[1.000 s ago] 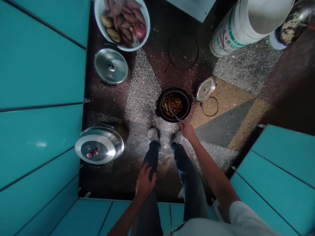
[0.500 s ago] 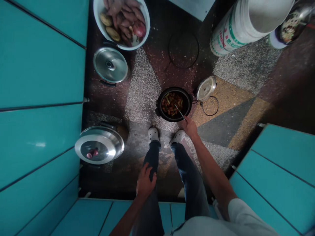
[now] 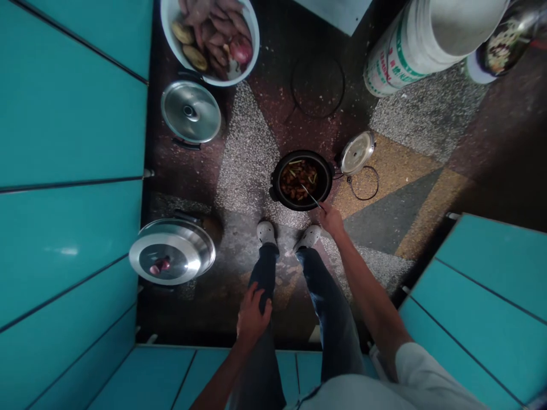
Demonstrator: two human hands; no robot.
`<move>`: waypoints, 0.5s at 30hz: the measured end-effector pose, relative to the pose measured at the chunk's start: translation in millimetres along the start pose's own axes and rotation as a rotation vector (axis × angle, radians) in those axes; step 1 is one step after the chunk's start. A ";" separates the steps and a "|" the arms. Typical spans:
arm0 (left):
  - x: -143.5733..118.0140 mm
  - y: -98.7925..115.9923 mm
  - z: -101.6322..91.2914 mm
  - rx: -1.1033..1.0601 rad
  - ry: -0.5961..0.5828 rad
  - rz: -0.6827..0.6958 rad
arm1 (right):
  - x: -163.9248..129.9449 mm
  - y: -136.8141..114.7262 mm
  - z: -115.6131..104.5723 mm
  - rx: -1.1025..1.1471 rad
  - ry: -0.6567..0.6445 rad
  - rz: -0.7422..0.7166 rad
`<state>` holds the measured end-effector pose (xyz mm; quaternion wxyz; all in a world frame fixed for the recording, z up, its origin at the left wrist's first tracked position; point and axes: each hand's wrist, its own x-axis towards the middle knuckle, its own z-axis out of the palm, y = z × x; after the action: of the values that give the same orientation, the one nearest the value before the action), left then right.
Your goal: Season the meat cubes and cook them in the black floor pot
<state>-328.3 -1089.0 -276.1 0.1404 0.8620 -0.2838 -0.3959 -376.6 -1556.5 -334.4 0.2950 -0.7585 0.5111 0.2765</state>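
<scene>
We look straight down on a terrazzo floor [image 3: 252, 165] laid in grey, maroon and yellow wedges, with teal cabinets [image 3: 68, 188] on the left and at the lower right. A black pot [image 3: 301, 180] of dark cooked food with green strips stands on the floor just ahead of our two pale shoes [image 3: 266, 232]. Our right hand [image 3: 331, 219] reaches down to the pot's near rim, its grip clenched on the handle of a thin metal spoon [image 3: 311, 196] whose far end lies in the food. Our left hand [image 3: 252, 316] rests flat on our left thigh, fingers spread, grasping nothing. Just right of the pot a small steel lid [image 3: 357, 153] lies on the floor beside a wire ring [image 3: 363, 183]. On the left stand two covered steel pots [image 3: 191, 112], the nearer one larger. Beyond them is a white bowl [image 3: 171, 23] of sweet potatoes. A printed white sack [image 3: 410, 51] lies at the upper right, well apart from the pot.
</scene>
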 end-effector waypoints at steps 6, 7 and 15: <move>-0.4 -1.3 1.6 0.001 -0.001 0.010 | 15.8 -5.4 -23.7 -0.004 0.153 0.023; -0.5 -1.4 1.6 0.007 -0.001 0.011 | 28.6 -14.2 -26.3 -0.022 0.151 0.019; -0.7 1.3 1.0 0.015 0.026 0.040 | 32.5 -46.0 -32.3 -0.426 -0.061 -0.063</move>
<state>-329.9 -1089.6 -275.7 0.1455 0.8624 -0.3019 -0.3795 -319.1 -1586.0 -328.5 0.1520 -0.8105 0.4082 0.3915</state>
